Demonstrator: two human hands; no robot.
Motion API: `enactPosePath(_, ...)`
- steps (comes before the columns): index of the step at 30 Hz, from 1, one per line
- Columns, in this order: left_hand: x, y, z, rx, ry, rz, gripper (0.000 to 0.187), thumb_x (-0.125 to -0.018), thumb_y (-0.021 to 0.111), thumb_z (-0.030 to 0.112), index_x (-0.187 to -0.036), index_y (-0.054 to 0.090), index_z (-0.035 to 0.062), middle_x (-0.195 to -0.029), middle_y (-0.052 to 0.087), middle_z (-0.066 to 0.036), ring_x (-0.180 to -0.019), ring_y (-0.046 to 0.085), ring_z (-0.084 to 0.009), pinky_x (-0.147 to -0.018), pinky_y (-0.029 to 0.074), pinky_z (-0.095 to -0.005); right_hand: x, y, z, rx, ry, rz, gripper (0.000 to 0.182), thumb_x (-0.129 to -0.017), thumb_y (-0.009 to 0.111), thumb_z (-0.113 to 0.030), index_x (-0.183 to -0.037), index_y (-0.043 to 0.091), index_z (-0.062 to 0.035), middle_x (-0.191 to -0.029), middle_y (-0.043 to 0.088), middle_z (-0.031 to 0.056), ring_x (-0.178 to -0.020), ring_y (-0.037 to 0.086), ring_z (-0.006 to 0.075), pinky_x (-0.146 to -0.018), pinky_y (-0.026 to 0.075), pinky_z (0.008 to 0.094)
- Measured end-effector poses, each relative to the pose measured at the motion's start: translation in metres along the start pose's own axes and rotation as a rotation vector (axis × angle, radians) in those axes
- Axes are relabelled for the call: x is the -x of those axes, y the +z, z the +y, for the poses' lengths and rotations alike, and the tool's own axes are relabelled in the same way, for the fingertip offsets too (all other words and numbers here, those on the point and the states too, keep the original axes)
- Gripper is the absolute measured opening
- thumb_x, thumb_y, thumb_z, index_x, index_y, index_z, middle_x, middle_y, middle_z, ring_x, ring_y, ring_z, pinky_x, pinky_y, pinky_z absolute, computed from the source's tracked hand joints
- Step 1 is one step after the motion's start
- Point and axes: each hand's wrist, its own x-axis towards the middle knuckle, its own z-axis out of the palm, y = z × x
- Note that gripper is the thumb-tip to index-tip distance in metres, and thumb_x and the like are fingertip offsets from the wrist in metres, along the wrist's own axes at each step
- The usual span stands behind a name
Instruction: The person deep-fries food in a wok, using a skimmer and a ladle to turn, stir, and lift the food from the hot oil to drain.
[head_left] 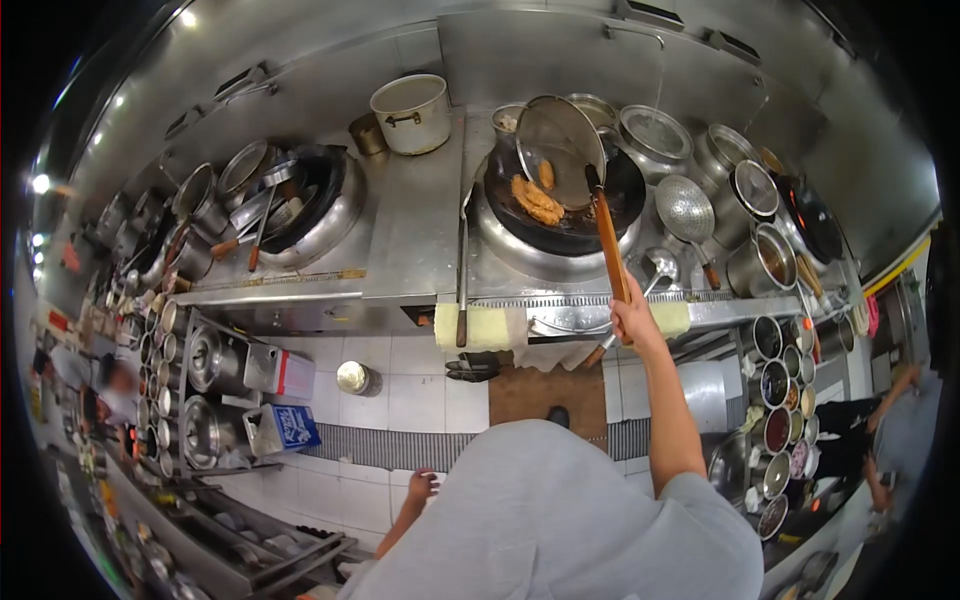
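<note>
My right hand [633, 312] is closed round the long wooden handle of a mesh strainer [560, 130]. The strainer is tipped on its side over a dark wok [625, 190] on the stove. Golden-brown fried pieces [537, 203] lie in the wok under its rim, and one smaller piece [546, 175] is at the mesh's lower edge. Low at my side hangs my left hand [424, 486], with its fingers loosely apart and nothing in them. To the right of the wok rest a perforated skimmer [685, 209] and a ladle [661, 264].
A second wok [330, 200] with tools in it stands at the left. A big pot [412, 113] sits between the burners. Folded yellow cloths [470, 327] hang on the front rail. Seasoning containers [777, 430] line the right side, where another person [850, 440] stands. A tin [358, 378] is on the floor.
</note>
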Motion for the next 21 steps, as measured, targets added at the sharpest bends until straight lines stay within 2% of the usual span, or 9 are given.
enactPosePath(7,-0.024,-0.014,0.035,0.065,-0.098,-0.051,0.022,-0.083,0.05,0.013,-0.105,0.05,0.0132,-0.079,0.057,-0.003,-0.062,0.057,-0.015,-0.049,0.047,-0.0306,0.031,-0.006,-0.015,0.005,-0.012,0.034,0.065,-0.085,0.048,0.0,-0.142,0.026,-0.0189,-0.063,0.041,-0.0004,-0.041,0.037,0.0071,-0.035,0.031,0.0218)
enactPosePath(12,-0.039,-0.001,0.05,0.146,-0.022,-0.126,0.024,-0.082,0.05,0.013,-0.106,0.05,0.0116,-0.078,0.056,-0.004,-0.06,0.055,-0.0133,-0.047,0.046,-0.0297,0.029,-0.014,-0.022,0.077,-0.007,0.109,0.064,-0.084,0.049,0.0,-0.141,0.027,-0.0184,-0.062,0.041,-0.0007,-0.042,0.036,0.0053,-0.034,0.028,0.0212)
enactPosePath(13,-0.037,0.003,0.05,0.141,-0.021,-0.13,0.024,-0.082,0.05,0.013,-0.106,0.05,0.0116,-0.078,0.056,-0.004,-0.06,0.055,-0.0133,-0.047,0.046,-0.0297,0.023,-0.019,-0.022,0.159,0.001,0.141,0.065,-0.082,0.049,0.001,-0.141,0.028,-0.0163,-0.073,0.053,0.0072,-0.056,0.051,0.0123,-0.046,0.043,0.0264)
enactPosePath(14,-0.033,0.008,0.05,0.091,0.014,-0.118,0.023,-0.083,0.05,0.012,-0.106,0.05,0.0112,-0.08,0.057,-0.004,-0.061,0.056,-0.0139,-0.047,0.047,-0.0299,0.01,-0.029,-0.011,0.157,0.001,0.147,0.065,-0.082,0.049,0.001,-0.141,0.028,-0.0163,-0.073,0.053,0.0072,-0.056,0.051,0.0123,-0.046,0.043,0.0264)
enactPosePath(16,-0.036,0.011,0.045,0.039,0.061,-0.109,0.023,-0.083,0.05,0.012,-0.106,0.05,0.0108,-0.081,0.057,-0.005,-0.062,0.057,-0.0145,-0.047,0.047,-0.0302,-0.024,-0.05,0.017,0.516,-0.281,0.33,0.066,-0.079,0.049,0.001,-0.14,0.028,-0.0135,-0.101,0.059,0.0183,-0.085,0.06,0.0273,-0.074,0.048,0.0346)
enactPosePath(17,-0.042,0.01,0.03,-0.04,0.097,-0.133,0.021,-0.084,0.05,0.012,-0.106,0.05,0.0112,-0.081,0.057,-0.004,-0.064,0.059,-0.0154,-0.048,0.048,-0.0309,-0.033,-0.053,0.016,0.632,-0.447,0.387,0.068,-0.077,0.049,0.0,-0.14,0.028,-0.0114,-0.126,0.049,0.0223,-0.114,0.049,0.0367,-0.095,0.038,0.0372)
enactPosePath(19,-0.025,0.011,0.032,-0.156,0.124,-0.154,0.017,-0.088,0.049,0.013,-0.105,0.051,0.0135,-0.082,0.058,-0.004,-0.07,0.062,-0.018,-0.052,0.049,-0.0338,-0.044,-0.058,0.008,0.67,-0.37,0.42,0.067,-0.077,0.049,0.0,-0.14,0.027,-0.0113,-0.127,0.048,0.0226,-0.115,0.048,0.0378,-0.094,0.039,0.0377)
enactPosePath(20,0.01,0.021,0.048,-0.178,0.121,-0.022,0.015,-0.089,0.048,0.016,-0.104,0.051,0.0157,-0.081,0.057,-0.003,-0.07,0.061,-0.0183,-0.054,0.05,-0.0356,-0.048,-0.06,0.005,0.71,-0.287,0.446,0.067,-0.078,0.049,-0.001,-0.14,0.027,-0.0112,-0.129,0.046,0.0228,-0.116,0.047,0.0389,-0.094,0.039,0.0383)
enactPosePath(21,0.007,0.018,0.041,-0.126,0.065,-0.03,0.016,-0.089,0.049,0.014,-0.105,0.051,0.0135,-0.082,0.059,-0.004,-0.071,0.061,-0.019,-0.054,0.05,-0.0355,-0.053,-0.06,0.009,0.709,-0.322,0.463,0.067,-0.079,0.049,-0.002,-0.141,0.026,-0.0115,-0.128,0.047,0.0216,-0.116,0.048,0.0372,-0.096,0.038,0.0381)
